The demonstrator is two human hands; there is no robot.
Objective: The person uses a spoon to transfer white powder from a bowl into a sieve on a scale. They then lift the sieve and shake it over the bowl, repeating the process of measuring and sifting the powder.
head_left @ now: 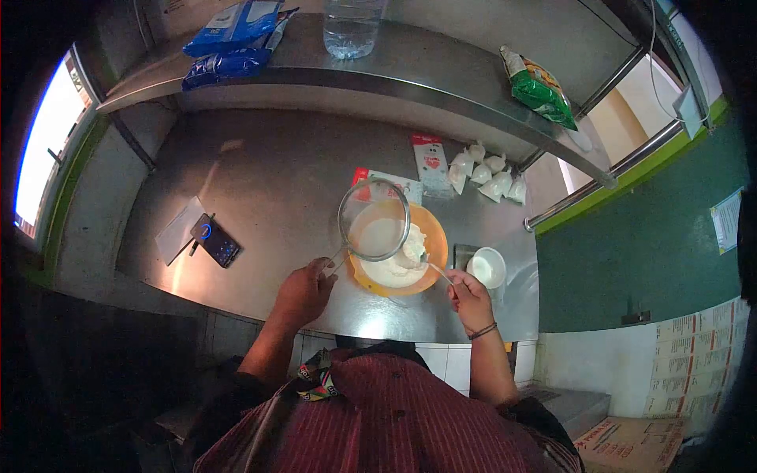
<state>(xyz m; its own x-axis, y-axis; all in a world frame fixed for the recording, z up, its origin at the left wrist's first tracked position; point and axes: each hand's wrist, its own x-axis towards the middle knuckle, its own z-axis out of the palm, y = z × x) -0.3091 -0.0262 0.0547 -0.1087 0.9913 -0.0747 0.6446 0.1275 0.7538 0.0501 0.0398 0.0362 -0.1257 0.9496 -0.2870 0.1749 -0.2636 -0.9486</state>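
My left hand is closed on the handle of a round mesh sieve, held over the left part of an orange bowl. White powder lies in the bowl. In my right hand is a spoon, its handle gripped between the fingers and its head at a heap of white powder beside the sieve's right rim. A white cup stands on a dark square just right of the bowl.
Behind the bowl are red-and-white packs and several small tied bags of white powder. A phone lies at the left. The overhead shelf holds blue packets, a water bottle and a green packet.
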